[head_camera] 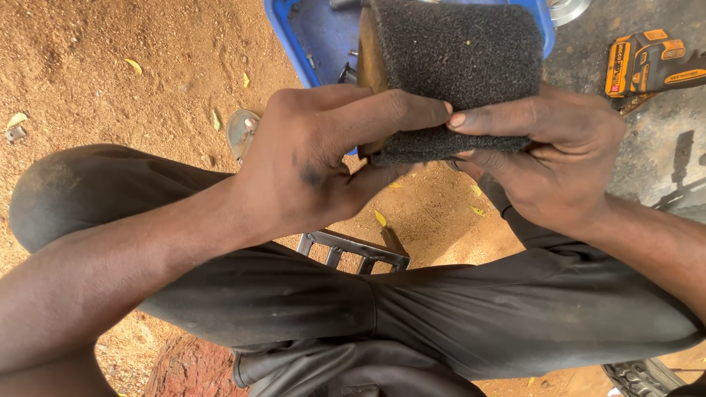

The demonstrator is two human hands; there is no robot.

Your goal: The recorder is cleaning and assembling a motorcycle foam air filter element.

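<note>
the head view looks down on a seated person in dark trousers, knees apart, over reddish dirt ground.

both hands meet at the lower edge of a block of coarse black foam held up in front of the body, near the top centre of the view. the foam wraps a tan, flat-sided core, visible only as a thin strip on the block's left side.

left hand: closed on the foam, index finger laid along the lower front edge, thumb tucked beneath. right hand: also closed on the foam, index finger along the same edge, the rest of the fingers behind and under the block. the two index fingertips lie just beside each other at the middle of the edge; whether they touch cannot be told.

behind the foam lies a blue plastic tray with small metal parts inside, mostly hidden. to the upper right, on darker ground, rests a yellow and black power tool. a black ribbed plastic frame lies on the dirt between the knees. a sandal shows beside the left wrist. scattered yellow leaves lie on the soil.
</note>
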